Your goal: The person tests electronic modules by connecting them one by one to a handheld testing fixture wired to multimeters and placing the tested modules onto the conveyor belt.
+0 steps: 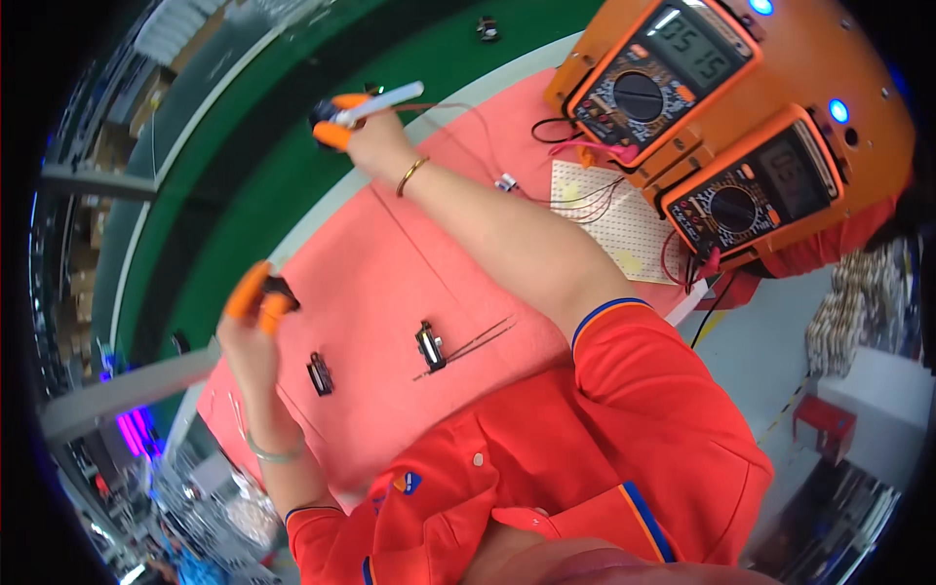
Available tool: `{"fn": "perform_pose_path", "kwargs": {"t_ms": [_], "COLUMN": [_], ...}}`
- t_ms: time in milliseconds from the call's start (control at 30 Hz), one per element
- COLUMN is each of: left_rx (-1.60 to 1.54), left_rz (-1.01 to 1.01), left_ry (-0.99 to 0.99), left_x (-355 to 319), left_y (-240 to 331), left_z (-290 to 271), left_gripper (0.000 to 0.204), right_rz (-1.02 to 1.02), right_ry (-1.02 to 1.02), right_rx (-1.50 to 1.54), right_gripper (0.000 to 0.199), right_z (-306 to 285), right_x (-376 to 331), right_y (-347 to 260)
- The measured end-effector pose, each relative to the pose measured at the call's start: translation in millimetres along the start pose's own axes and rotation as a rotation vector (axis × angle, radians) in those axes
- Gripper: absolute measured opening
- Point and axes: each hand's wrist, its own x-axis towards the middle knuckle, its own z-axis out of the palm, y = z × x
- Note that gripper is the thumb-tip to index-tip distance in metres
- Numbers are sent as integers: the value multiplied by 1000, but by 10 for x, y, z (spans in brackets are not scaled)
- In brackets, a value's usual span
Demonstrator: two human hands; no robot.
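Your right hand (375, 136) is way out front over the edge of the green belt (439, 54), thumb and finger in orange covers, pinched on a small dark piece (324, 119), with a white stick (390, 99) lying across the fingers. Your left hand (251, 336) is at the left edge of the pink mat (361, 263), also in orange covers, fingertips closed on a black piece (283, 290); too small to tell exactly what either piece is. Just beside that hand there's a black block (320, 374) on the mat, and nearer your shirt a second block (429, 344) right by what look like thin tweezers (458, 351). Farther right you've got a white dotted board (643, 234) with wires over it, then two orange meters, the upper one (634, 95) and the lower one (736, 207).
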Motion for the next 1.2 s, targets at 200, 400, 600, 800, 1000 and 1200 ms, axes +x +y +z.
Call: {"fn": "perform_pose_path", "kwargs": {"t_ms": [200, 400, 600, 800, 1000, 1200], "left_rx": [-642, -656, -399, -766, -819, -757], "left_rz": [-81, -66, 5, -63, -9, -7], "left_ry": [-86, -115, -194, -112, -124, -131], "left_x": [1034, 1120, 1024, 973, 986, 966], "left_y": [-244, -334, -252, -292, -281, -226], "left_z": [143, 407, 385, 429, 432, 393], "left_gripper": [28, 32, 29, 26, 25, 25], "right_rz": [51, -17, -21, 41, -24, 122], "right_ry": [-57, -97, -284, -221, -208, -153], "right_rx": [-48, -103, -213, -212, -280, -54], "right_gripper": [39, 37, 29, 23, 21, 24], "right_z": [-2, 35, 113, 126, 145, 146], "right_x": [-108, -49, -80, -105, -109, -81], "right_y": [-103, 27, -22, -57, -94, -245]}}
